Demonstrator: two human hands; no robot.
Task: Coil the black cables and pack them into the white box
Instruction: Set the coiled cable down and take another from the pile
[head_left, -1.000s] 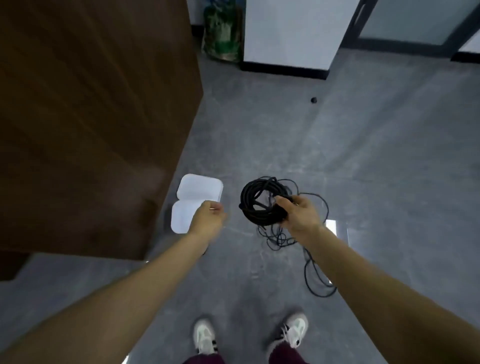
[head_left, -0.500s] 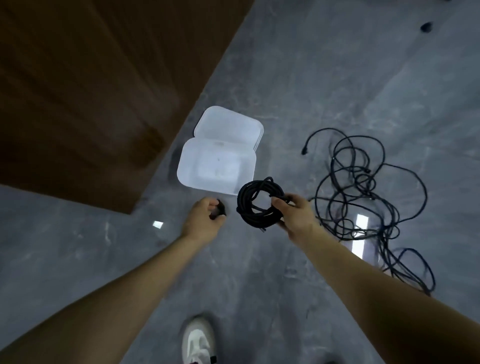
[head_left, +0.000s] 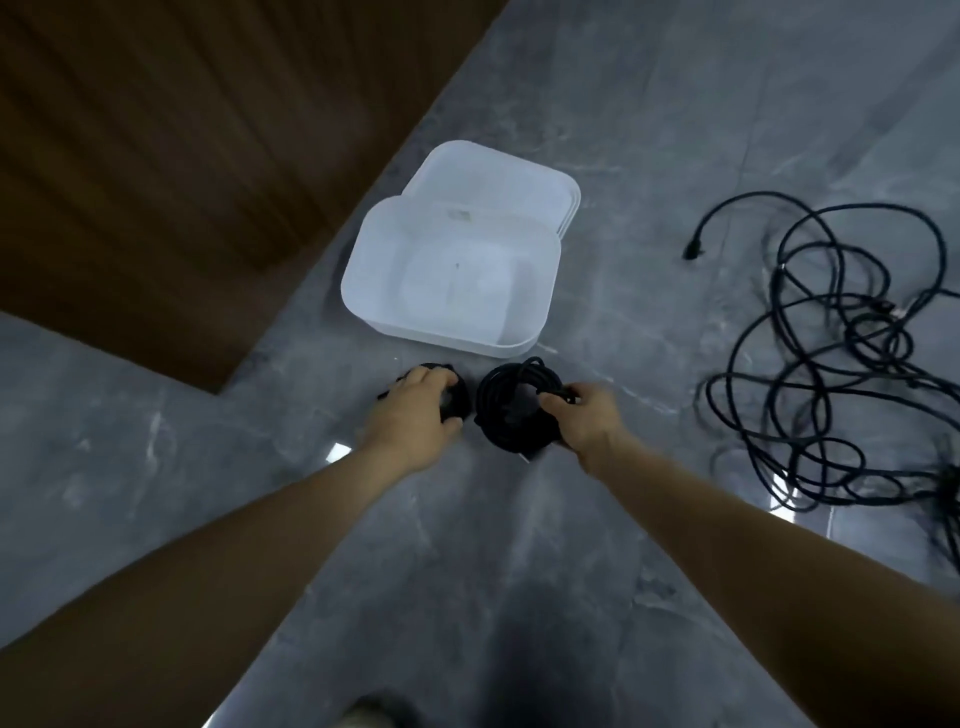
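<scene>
An open white box (head_left: 384, 312) sits on the grey floor with nothing inside, its lid (head_left: 550, 182) lying behind it. My right hand (head_left: 589, 421) grips a coiled black cable (head_left: 498, 415) just in front of the box. My left hand (head_left: 415, 410) grips a smaller black bundle (head_left: 457, 402) to the left of that coil; most of this bundle is hidden under my fingers. A loose tangle of black cable (head_left: 831, 364) is spread on the floor to the right, with a plug end (head_left: 693, 250) pointing toward the box.
A dark brown wooden panel (head_left: 182, 156) fills the upper left and comes close to the box's left side. Grey stone floor (head_left: 649, 130) extends beyond and to the right. A shoe tip (head_left: 374, 714) shows at the bottom edge.
The view has dropped closer to the floor and the box. Both hands have come down in front of the box, the left one now closed over a small black bundle.
</scene>
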